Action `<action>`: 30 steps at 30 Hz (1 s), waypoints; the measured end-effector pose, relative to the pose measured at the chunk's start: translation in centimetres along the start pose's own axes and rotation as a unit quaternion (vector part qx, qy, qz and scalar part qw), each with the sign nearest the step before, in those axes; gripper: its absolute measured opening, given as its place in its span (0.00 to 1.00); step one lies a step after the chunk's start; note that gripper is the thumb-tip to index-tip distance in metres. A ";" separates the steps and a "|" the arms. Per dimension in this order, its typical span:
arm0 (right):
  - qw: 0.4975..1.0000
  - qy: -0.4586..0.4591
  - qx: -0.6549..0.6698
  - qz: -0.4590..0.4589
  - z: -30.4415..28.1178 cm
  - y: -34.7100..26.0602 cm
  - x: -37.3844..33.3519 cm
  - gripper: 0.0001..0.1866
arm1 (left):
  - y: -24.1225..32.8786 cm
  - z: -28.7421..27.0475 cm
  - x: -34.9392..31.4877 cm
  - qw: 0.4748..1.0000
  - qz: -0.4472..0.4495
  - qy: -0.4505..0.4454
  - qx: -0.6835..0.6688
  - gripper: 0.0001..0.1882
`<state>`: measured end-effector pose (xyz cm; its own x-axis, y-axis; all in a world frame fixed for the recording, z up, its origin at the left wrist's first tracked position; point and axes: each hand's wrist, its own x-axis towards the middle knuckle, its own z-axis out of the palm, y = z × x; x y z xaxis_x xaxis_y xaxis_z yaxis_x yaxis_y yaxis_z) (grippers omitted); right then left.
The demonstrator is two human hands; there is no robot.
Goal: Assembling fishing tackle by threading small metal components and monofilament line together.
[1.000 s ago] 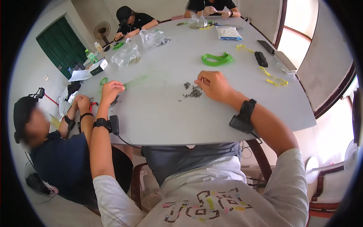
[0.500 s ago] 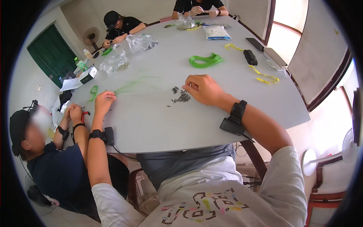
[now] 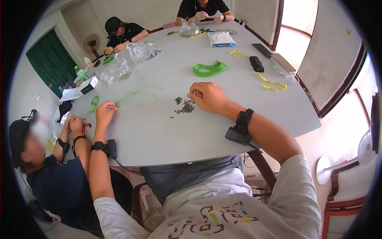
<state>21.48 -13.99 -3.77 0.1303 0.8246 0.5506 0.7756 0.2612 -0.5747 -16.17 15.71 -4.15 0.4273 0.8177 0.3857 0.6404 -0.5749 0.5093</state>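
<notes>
Fine loose green strands [image 3: 133, 95] spread over the grey tabletop from the fingertips of my left hand [image 3: 105, 113], which is closed in a pinch on their near ends. Right of centre lies a small heap of dark metal bits [image 3: 186, 106], too small to name exactly. My right hand [image 3: 209, 96] is just to the right of that heap, with thumb and fingers pinched together; whatever is between them is hidden. Farther back rests a looped bundle of green strands [image 3: 209, 69]. A smaller green loop [image 3: 94, 104] lies left of my left hand.
Clear plastic bags [image 3: 143, 51] lie toward the far left, a white packet [image 3: 221, 39] farther back. A black case [image 3: 256, 63], yellow tape [image 3: 272, 84] and a telephone [image 3: 283, 65] are at the right. One co-worker [image 3: 59, 183] sits close on my left; two more work at the far side.
The whole view has shifted slightly, so the table and things appear farther left. Both my hands stay pinched in nearly the same places, the left on the strands, the right by the heap.
</notes>
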 end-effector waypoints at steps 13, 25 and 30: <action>0.998 -0.059 -0.018 0.030 -0.8 1.7 0.0 0.07 | 17.3 3.8 -2.2 0.944 0.154 -0.277 -0.087 0.09; 0.990 -0.129 -0.053 -0.016 -1.0 1.3 -0.1 0.07 | 22.9 11.0 -4.2 0.929 0.164 -0.282 -0.178 0.09; 0.991 -0.117 -0.051 -0.047 -0.5 1.9 0.2 0.06 | 22.9 11.1 -4.8 0.940 0.155 -0.242 -0.183 0.08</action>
<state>23.28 -13.59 -4.39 -0.0827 0.8962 0.4358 0.8373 0.2996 -0.4574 3.49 -1.06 -2.84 0.8542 0.4763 0.2088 0.2129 -0.6866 0.6952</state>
